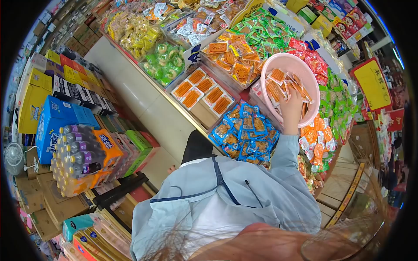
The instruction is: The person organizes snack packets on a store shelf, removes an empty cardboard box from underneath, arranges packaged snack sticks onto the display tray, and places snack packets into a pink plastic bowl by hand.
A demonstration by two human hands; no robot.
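Note:
My right hand (292,107) reaches down into a pink plastic basket (314,96). Its fingers are closed on a clear snack packet (276,92) with orange-brown strips inside. More packets of the same kind lie around the fingers, and part of the grip is hidden among them. Just left of the basket, a compartment holds flat white-edged packs of orange sticks (190,98) in two short rows. Blue snack packets (246,130) are heaped in front of it. Only a few fingertips of my left hand (172,168) show beside my jacket, low on the left; the remainder is hidden.
Green packets (265,32), red packets (314,63) and orange-and-white packets (318,135) fill the display around the basket. Across the tiled aisle (126,82) stand a shrink-wrapped pack of bottles (82,156) and stacked cartons (52,195). A yellow sign (372,84) hangs at right.

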